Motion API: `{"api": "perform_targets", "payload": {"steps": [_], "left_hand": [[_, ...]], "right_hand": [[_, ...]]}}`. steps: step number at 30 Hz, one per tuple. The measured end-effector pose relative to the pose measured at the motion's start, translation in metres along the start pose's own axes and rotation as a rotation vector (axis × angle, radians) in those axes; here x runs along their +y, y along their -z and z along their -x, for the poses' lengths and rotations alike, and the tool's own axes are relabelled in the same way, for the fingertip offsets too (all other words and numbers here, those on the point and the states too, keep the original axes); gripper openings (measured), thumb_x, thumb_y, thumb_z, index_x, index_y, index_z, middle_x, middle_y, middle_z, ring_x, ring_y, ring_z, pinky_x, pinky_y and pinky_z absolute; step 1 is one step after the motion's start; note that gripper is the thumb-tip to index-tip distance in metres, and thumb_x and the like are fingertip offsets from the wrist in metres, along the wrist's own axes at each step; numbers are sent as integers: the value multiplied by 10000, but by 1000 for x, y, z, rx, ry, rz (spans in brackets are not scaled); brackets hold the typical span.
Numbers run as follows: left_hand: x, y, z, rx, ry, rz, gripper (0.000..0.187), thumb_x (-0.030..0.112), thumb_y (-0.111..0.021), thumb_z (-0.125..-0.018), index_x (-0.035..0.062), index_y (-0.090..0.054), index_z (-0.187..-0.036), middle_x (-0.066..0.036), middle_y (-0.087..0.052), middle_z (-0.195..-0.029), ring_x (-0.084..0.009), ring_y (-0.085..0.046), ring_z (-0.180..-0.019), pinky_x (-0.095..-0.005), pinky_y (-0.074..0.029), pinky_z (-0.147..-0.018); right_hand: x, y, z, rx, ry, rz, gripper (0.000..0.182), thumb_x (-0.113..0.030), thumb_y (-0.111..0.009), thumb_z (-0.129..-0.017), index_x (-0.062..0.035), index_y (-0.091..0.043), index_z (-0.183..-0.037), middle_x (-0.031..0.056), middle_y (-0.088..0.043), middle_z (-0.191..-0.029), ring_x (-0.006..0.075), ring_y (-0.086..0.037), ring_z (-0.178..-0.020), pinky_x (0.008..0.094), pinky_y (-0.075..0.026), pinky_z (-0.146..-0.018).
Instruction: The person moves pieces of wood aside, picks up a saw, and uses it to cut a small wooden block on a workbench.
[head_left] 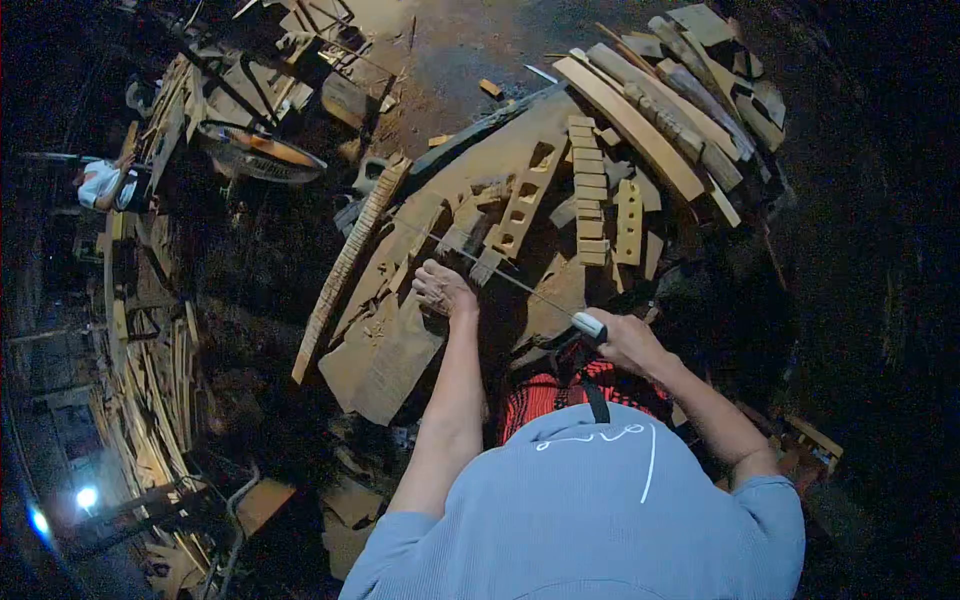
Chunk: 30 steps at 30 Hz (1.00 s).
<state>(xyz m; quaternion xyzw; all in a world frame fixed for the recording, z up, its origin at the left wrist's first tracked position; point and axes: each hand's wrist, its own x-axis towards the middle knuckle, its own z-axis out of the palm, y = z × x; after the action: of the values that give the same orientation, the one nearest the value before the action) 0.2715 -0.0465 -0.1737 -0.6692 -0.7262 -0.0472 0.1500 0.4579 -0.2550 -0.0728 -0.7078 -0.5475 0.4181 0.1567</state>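
Note:
My right hand [630,343] is wrapped round the pale handle of a saw [590,324]. Its thin blade [520,284] runs up and left over a small wooden block [486,266]. My left hand [443,289] has its fingers curled and pressed down at the wood left of the blade; what it grips is hard to make out. Just above lies a wooden piece with square holes [524,203]. A long notched strip [350,265] lies to the left, and a row of small blocks [588,190] to the right.
Long curved boards [640,125] are stacked at the upper right. A fan [262,152] stands at the upper left, near a seated person in a light shirt [103,184]. Piled wood strips [145,420] lie at the lower left. A sawdust-covered board [385,370] lies beneath the pieces.

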Motion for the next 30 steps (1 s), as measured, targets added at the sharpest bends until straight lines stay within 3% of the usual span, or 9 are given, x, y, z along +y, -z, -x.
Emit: {"api": "perform_targets", "payload": {"steps": [9, 12, 14, 23, 28, 30], "left_hand": [[3, -5, -2, -157, 95, 37, 76, 141, -372, -830, 93, -428, -842, -67, -444, -846, -230, -458, -834, -370, -392, -677], [0, -15, 0, -50, 46, -49, 19, 92, -418, -799, 88, -401, -806, -47, -421, -783, -194, -457, -791, -341, -423, -639], [-1, -16, 2, -31, 39, -45, 27, 95, -419, -796, 86, -401, -815, -51, -423, -799, -196, -452, -801, -339, -416, -638], [-1, -8, 2, -46, 11, 20, 83, 113, -418, -798, 84, -415, -875, -57, -442, -846, -217, -447, -838, -368, -395, -669], [3, 2, 0, -104, 47, -21, 64, 135, -406, -811, 92, -428, -853, -59, -431, -842, -224, -453, -839, -373, -392, -667], [3, -1, 2, -64, 43, -19, 68, 136, -406, -811, 91, -431, -855, -59, -430, -838, -223, -453, -835, -371, -392, -668]], "right_hand": [[-3, -32, -39, 30, -20, -43, 401, -101, -560, -642, -131, -468, -1032, 193, -574, -809, 365, -548, -781, 439, -452, -661], [-23, -33, -67, 65, 70, -122, 362, -58, -503, -656, -104, -474, -1013, 202, -558, -847, 371, -534, -794, 419, -423, -680], [-17, -38, -76, 63, 77, -86, 412, -86, -527, -645, -133, -467, -1049, 187, -569, -839, 361, -546, -782, 424, -438, -677], [12, -21, -18, 32, 37, -73, 516, -95, -552, -616, -176, -444, -1114, 168, -581, -837, 345, -558, -778, 420, -457, -663], [-3, -28, -51, -59, -7, -104, 507, -74, -561, -616, -154, -444, -1103, 172, -576, -855, 337, -553, -807, 407, -456, -673], [-9, -39, -77, 74, 220, -146, 464, -75, -559, -636, -142, -450, -1082, 183, -570, -858, 342, -547, -823, 411, -453, -684]]}}
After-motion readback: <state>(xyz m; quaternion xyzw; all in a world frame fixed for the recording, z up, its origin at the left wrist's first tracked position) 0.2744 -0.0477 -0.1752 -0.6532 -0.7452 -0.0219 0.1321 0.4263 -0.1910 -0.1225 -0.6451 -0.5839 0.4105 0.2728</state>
